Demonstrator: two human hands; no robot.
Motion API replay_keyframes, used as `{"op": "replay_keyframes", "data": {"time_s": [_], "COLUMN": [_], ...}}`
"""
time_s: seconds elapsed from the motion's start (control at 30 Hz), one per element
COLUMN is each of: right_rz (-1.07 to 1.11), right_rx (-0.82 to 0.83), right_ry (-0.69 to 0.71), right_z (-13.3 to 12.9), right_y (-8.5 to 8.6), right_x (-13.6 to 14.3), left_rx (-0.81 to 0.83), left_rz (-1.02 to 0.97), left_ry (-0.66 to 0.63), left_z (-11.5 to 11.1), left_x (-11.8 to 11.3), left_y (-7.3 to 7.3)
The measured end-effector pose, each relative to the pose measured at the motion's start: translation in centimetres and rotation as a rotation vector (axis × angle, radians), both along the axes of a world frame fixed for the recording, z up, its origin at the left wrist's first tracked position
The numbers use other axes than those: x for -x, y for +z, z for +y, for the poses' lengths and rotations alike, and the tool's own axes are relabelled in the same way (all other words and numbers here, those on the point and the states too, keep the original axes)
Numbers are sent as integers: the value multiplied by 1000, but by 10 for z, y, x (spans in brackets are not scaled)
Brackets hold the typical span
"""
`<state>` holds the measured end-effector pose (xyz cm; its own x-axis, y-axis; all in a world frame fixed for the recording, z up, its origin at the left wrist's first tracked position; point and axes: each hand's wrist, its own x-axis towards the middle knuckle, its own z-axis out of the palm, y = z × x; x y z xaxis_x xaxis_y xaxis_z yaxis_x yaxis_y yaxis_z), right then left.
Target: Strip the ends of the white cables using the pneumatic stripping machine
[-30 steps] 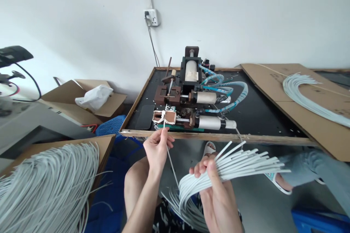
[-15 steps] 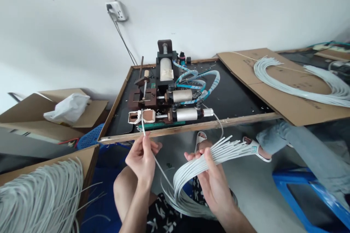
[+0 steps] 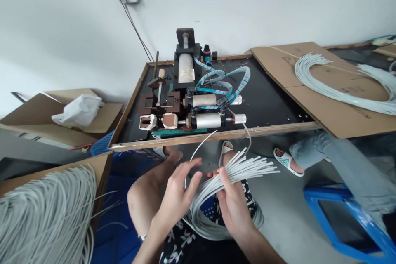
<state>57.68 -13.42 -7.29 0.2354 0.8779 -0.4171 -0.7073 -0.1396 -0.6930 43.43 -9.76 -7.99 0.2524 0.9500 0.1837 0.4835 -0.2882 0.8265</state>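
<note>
A coiled bundle of white wires point(image 3: 213, 185) lies over the lap, its cut ends fanned toward the right. My right hand point(image 3: 233, 202) is wrapped round the bundle near those ends, thumb on top. My left hand point(image 3: 182, 189) is beside the bundle's left side, thumb and fingers apart. One loose wire point(image 3: 202, 143) curves up past the left fingertips toward the table edge. Beyond the hands stands a pneumatic machine point(image 3: 208, 121) with metal cylinders; its two pale-edged clamp blocks point(image 3: 170, 120) are apart with no wire between them.
Another wire bundle point(image 3: 343, 88) lies on cardboard point(image 3: 287, 66) at the right. Many wires point(image 3: 46, 214) fill the lower left, below an open box point(image 3: 27, 121) with a white bag. A person's leg point(image 3: 349, 165) and a blue stool point(image 3: 328, 222) are at the right.
My left hand has let go of the single wire and moved back toward the bundle. That wire has left the clamp blocks, which have moved apart. The view has shifted slightly.
</note>
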Motion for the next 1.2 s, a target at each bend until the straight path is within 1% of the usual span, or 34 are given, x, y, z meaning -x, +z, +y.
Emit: {"op": "replay_keyframes", "data": {"time_s": [0.07, 0.13, 0.17, 0.2, 0.27, 0.3, 0.37, 0.43, 0.53, 0.63, 0.7, 0.73, 0.8, 0.87, 0.93, 0.97, 1.0, 1.03, 1.1, 1.17, 1.2], "right_rz": [-6, -3, -15, -44, -125, -163, -211, -234, -310, -409, -458, -471, -474, -469, -466, -459, -445, -425, -391, -370, -354], "right_rx": [-26, -55, -71, -86, -114, -133, -173, -218, -301, -402, -473, -514, -595, -668, -699, -693, -670, -622, -481, -326, -274], "right_ry": [-49, -71, -64, -42, 51, 112, 226, 287, 305, 279, 260, 266, 303, 346, 365, 359, 349, 334, 291, 219, 192], "right_z": [0, 1, 1, 1, 0, -2, -5, -9, -13, -11, -7, -5, 1, 5, 8, 9, 9, 10, 9, 6, 3], "right_y": [-2, -7, -9, -12, -19, -23, -27, -27, -17, 4, 21, 30, 49, 63, 69, 68, 64, 58, 40, 19, 10], "right_x": [1, 3, 4, 6, 11, 14, 19, 24, 29, 34, 39, 42, 49, 56, 63, 66, 69, 71, 75, 78, 79], "left_rx": [157, 278, 314, 331, 328, 320, 309, 268, 132, 52, 16, -13, -82, -148, -187, -182, -155, -111, 18, 150, 195], "left_rz": [-107, -188, -219, -248, -318, -353, -405, -428, -429, -426, -417, -412, -403, -381, -354, -348, -351, -358, -367, -374, -375], "left_ry": [-82, -150, -152, -128, -28, 15, 55, 62, 80, 102, 156, 194, 249, 222, 162, 135, 112, 96, 56, 18, 4], "left_z": [-17, -32, -38, -43, -49, -51, -52, -51, -48, -44, -41, -39, -33, -27, -22, -19, -18, -16, -16, -19, -21], "left_x": [1, 0, -1, -2, -6, -9, -14, -17, -18, -14, -7, -3, 8, 21, 32, 37, 40, 42, 43, 41, 40], "left_y": [-7, -19, -27, -34, -46, -49, -50, -46, -35, -26, -16, -10, 8, 29, 45, 49, 50, 47, 33, 13, 4]}}
